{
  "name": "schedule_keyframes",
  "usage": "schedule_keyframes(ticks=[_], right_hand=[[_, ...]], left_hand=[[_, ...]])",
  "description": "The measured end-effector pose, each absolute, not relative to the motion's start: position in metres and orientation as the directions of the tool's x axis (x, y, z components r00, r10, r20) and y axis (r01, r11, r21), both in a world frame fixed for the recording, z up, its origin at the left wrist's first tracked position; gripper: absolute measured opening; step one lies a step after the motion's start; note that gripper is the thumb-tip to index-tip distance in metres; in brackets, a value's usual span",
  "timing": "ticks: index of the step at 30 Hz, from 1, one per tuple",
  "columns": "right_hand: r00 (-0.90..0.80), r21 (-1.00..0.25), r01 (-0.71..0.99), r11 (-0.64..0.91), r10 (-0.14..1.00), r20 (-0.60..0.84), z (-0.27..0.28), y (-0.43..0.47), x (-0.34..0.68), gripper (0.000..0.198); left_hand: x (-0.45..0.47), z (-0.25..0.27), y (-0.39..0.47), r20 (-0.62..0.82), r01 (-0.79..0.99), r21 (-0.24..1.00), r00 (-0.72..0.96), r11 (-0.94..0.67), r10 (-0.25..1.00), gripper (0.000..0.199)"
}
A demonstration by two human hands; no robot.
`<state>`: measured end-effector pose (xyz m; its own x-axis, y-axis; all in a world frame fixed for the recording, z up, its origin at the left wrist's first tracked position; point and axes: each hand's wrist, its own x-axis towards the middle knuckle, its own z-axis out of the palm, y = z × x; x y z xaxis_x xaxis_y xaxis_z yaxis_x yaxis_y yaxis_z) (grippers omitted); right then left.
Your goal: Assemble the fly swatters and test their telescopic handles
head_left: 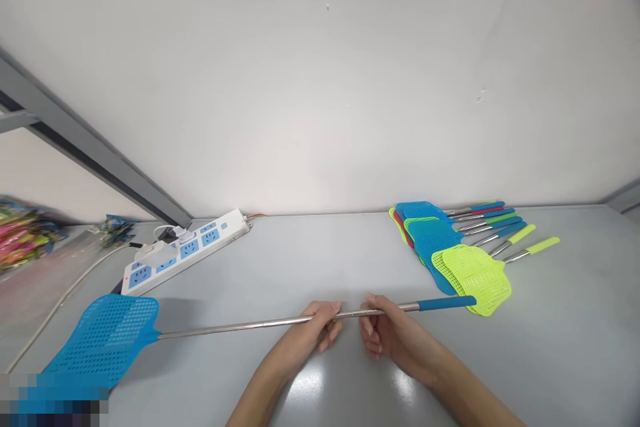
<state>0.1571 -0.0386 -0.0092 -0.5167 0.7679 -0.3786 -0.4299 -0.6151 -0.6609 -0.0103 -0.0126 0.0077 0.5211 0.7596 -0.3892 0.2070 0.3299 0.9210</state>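
Note:
A blue fly swatter [215, 329] with an extended metal telescopic shaft is held level above the grey table, its mesh head to the left and its blue grip to the right. Near the middle of the shaft, my left hand [320, 327] pinches the metal between thumb and fingers. My right hand [387, 330] closes on the shaft a little further right, close to the grip. A short gap separates the two hands. The grip's end overlaps a yellow-green swatter [477, 273] in the view.
A pile of fly swatters [435, 233] in blue, green, red and yellow-green lies at the right, handles pointing right. At the left are a white power strip [190, 250] with plugs, a cable [70, 290] and colourful packaged items [25, 233]. A wall [320, 113] stands behind the table [310, 253].

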Motion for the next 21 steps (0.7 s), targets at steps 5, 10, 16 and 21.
schedule_keyframes(ticks=[5,10,16,21], right_hand=[[-0.561,-0.629,-0.442,-0.639,0.744,-0.362,-0.011,-0.039,0.157,0.043],[-0.699,-0.551,-0.393,-0.737,0.628,-0.342,-0.014,-0.042,0.155,0.045],[-0.738,-0.539,-0.362,-0.761,0.587,-0.332,-0.02,-0.042,0.154,0.047],[-0.766,-0.555,-0.337,-0.761,0.564,-0.309,-0.026,-0.043,0.154,0.051]], left_hand=[[-0.008,0.005,-0.013,-0.377,0.171,0.924,0.538,0.341,0.754,0.045],[-0.008,0.007,-0.014,-0.39,0.116,0.904,0.619,0.411,0.682,0.049],[-0.007,0.009,-0.017,-0.415,0.13,0.889,0.63,0.438,0.656,0.051],[-0.001,0.004,-0.017,-0.41,0.085,0.869,0.674,0.487,0.614,0.049]])
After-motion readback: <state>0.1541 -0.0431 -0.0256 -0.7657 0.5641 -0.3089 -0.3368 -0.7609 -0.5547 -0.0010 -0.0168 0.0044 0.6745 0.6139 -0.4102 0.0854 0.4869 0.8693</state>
